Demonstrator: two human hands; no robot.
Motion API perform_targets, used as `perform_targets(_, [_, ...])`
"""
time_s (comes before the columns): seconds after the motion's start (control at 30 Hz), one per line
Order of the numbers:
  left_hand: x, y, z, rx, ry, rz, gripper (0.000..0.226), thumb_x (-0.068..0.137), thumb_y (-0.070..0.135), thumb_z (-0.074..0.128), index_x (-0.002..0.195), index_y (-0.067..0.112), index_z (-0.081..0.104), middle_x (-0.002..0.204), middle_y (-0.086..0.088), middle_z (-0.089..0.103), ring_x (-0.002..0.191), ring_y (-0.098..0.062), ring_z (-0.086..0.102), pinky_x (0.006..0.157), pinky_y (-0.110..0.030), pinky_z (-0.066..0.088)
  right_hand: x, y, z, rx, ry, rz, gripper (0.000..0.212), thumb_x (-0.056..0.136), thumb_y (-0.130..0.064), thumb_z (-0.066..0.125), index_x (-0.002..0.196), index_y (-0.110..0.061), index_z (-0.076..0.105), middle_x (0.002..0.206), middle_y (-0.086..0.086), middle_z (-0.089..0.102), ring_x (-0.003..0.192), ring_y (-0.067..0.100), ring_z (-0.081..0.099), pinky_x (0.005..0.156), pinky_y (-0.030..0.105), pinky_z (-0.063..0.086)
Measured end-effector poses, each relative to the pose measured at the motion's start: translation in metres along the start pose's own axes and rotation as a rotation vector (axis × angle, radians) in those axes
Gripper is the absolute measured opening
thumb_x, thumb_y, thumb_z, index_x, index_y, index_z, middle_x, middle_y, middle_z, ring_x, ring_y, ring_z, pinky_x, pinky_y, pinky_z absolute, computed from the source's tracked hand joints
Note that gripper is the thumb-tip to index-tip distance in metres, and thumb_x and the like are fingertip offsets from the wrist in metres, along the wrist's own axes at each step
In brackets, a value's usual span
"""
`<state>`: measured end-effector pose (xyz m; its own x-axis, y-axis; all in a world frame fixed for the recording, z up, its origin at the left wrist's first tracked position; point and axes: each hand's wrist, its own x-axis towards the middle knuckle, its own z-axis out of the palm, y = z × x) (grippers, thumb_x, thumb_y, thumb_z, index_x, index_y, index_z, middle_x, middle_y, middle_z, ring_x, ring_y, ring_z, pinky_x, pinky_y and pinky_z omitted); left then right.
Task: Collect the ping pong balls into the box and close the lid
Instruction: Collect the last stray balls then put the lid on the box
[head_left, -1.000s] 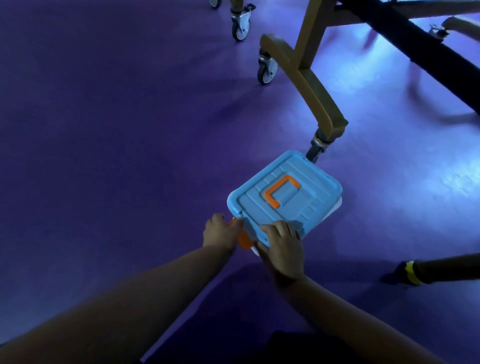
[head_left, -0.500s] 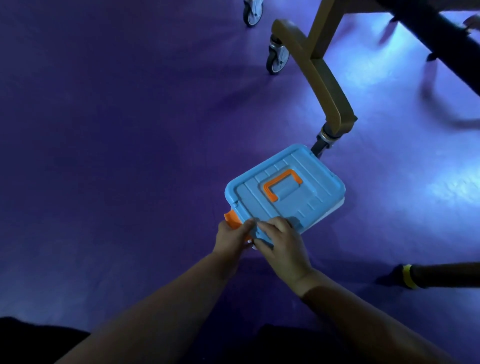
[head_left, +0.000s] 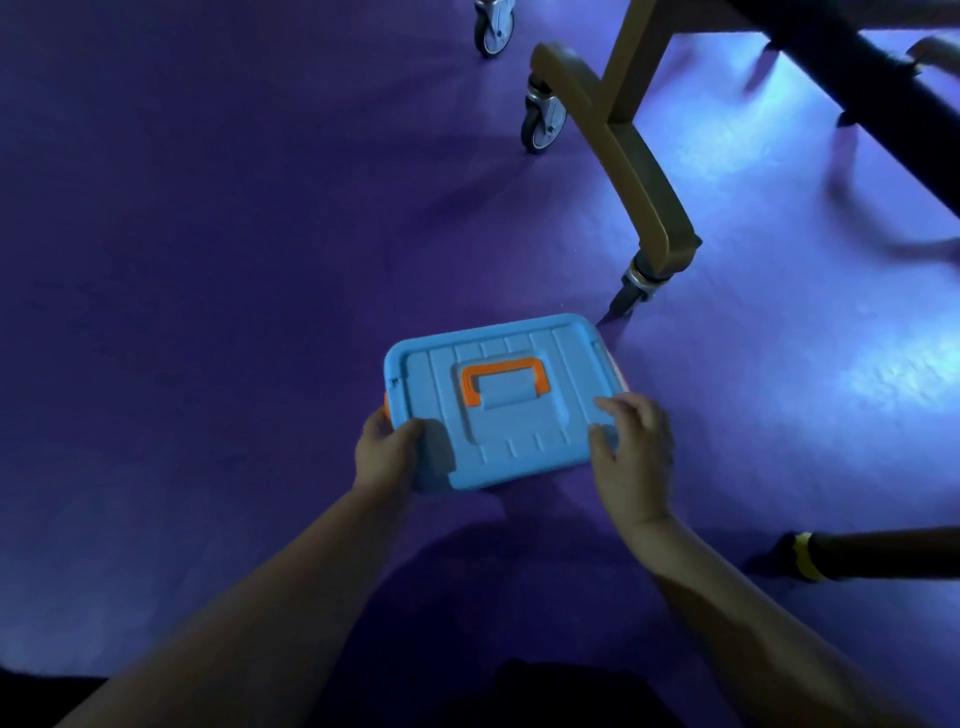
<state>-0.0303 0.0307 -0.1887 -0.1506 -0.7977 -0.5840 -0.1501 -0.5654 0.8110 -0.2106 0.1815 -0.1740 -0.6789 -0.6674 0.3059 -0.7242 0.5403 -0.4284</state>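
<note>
Head view: the box (head_left: 524, 441), blue lid (head_left: 436, 374) on, sits on the purple floor (head_left: 234, 260) near a table wheel (head_left: 631, 293). The left hand (head_left: 387, 452) grips its near-left corner, thumb on top, fingers (head_left: 375, 422) curled round the side. The right hand (head_left: 636, 449) is at the near-right corner, fingers loosely spread over the lid's edge. They are blurred, so I cannot tell whether they grip.

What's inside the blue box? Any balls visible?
Contents hidden: the blue lid covers the whole opening, orange handle flat on top. Left hand grips its near-left corner; right hand rests on the near-right. No balls in view.
</note>
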Motion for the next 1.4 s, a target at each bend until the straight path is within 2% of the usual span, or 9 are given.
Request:
perform_targets(0.17, [0.008, 0.005, -0.009, 0.205, 0.033, 0.154, 0.061, 0.085, 0.015, 0.058, 0.141, 0.029, 0.036, 0.120, -0.005, 0.055, 0.102, -0.024, 0.058, 0.088, -0.043, 0.051, 0.020, 0.016, 0.004, 0.044, -0.200, 0.235, 0.041, 0.092, -0.014, 0.054, 0.131, 0.000, 0.049, 0.129, 0.020, 0.050, 0.116, 0.036, 0.048, 0.093, 0.041, 0.041])
perform_targets(0.4, [-0.002, 0.001, 0.004, 0.446, -0.005, 0.227, 0.063, 0.092, 0.022, 0.052, 0.147, 0.026, 0.022, 0.147, -0.010, 0.023, 0.132, -0.031, 0.022, 0.109, -0.046, 0.024, 0.026, 0.019, 0.013, 0.140, -0.202, 0.366, 0.030, 0.094, -0.015, 0.046, 0.120, -0.007, 0.059, 0.111, 0.017, 0.062, 0.091, 0.025, 0.054, 0.072, 0.027, 0.036])
perform_targets(0.53, [0.002, 0.001, 0.006, 0.501, -0.008, 0.191, 0.057, 0.098, 0.031, 0.039, 0.149, 0.029, 0.014, 0.151, -0.010, 0.018, 0.136, -0.032, 0.017, 0.110, -0.050, 0.021, 0.033, 0.018, 0.014, 0.201, -0.204, 0.477, 0.033, 0.093, -0.013, 0.049, 0.123, -0.007, 0.061, 0.114, 0.014, 0.058, 0.100, 0.028, 0.055, 0.076, 0.027, 0.037])
perform_targets(0.8, [-0.006, 0.003, 0.010, 0.078, 0.059, 0.078, 0.066, 0.097, 0.026, 0.044, 0.149, 0.033, 0.005, 0.134, -0.001, 0.041, 0.118, -0.021, 0.046, 0.101, -0.046, 0.040, 0.045, 0.024, 0.020, 0.429, -0.212, 0.682, 0.048, 0.064, -0.034, 0.055, 0.108, -0.020, 0.067, 0.115, 0.017, 0.060, 0.094, 0.029, 0.062, 0.069, 0.030, 0.047])
perform_targets(0.93, [-0.011, 0.010, 0.008, 0.016, 0.141, 0.047, 0.035, 0.090, 0.026, 0.054, 0.125, 0.027, 0.049, 0.097, 0.006, 0.054, 0.096, -0.019, 0.055, 0.084, -0.041, 0.049, 0.056, 0.025, 0.023, 0.447, -0.269, 0.730, 0.058, 0.087, -0.022, 0.060, 0.139, -0.006, 0.041, 0.140, 0.014, 0.045, 0.122, 0.030, 0.049, 0.091, 0.035, 0.042])
perform_targets(1.0, [-0.015, 0.010, 0.008, 0.072, 0.141, 0.109, 0.015, 0.089, 0.024, 0.052, 0.084, 0.037, 0.057, 0.086, 0.008, 0.059, 0.084, -0.016, 0.058, 0.075, -0.038, 0.051, 0.060, 0.027, 0.025, 0.484, -0.290, 0.753, 0.049, 0.087, -0.022, 0.061, 0.130, -0.004, 0.048, 0.126, 0.015, 0.052, 0.109, 0.027, 0.055, 0.078, 0.028, 0.044])
perform_targets(1.07, [-0.013, 0.006, 0.007, 0.166, 0.153, 0.162, 0.011, 0.088, 0.028, 0.051, 0.082, 0.034, 0.058, 0.085, 0.007, 0.062, 0.081, -0.012, 0.060, 0.071, -0.037, 0.052, 0.063, 0.028, 0.026, 0.504, -0.299, 0.727, 0.033, 0.081, -0.026, 0.064, 0.104, -0.004, 0.057, 0.099, 0.014, 0.061, 0.077, 0.023, 0.057, 0.054, 0.024, 0.044])
perform_targets(1.17, [-0.006, 0.001, 0.005, 0.313, 0.177, 0.238, 0.007, 0.090, 0.030, 0.049, 0.091, 0.031, 0.056, 0.089, 0.006, 0.061, 0.081, -0.009, 0.058, 0.068, -0.032, 0.051, 0.062, 0.025, 0.026, 0.513, -0.282, 0.653, 0.011, 0.085, -0.010, 0.059, 0.087, 0.000, 0.062, 0.073, 0.006, 0.060, 0.055, 0.009, 0.056, 0.045, 0.021, 0.044])
perform_targets(1.4, [0.000, 0.007, 0.008, 0.551, 0.237, 0.378, 0.009, 0.092, 0.022, 0.050, 0.095, 0.014, 0.054, 0.092, 0.007, 0.049, 0.081, -0.012, 0.049, 0.067, -0.028, 0.036, 0.064, 0.020, 0.036, 0.276, -0.247, 0.521, 0.024, 0.075, -0.028, 0.050, 0.083, -0.011, 0.064, 0.094, 0.020, 0.057, 0.072, 0.023, 0.053, 0.061, 0.027, 0.040])
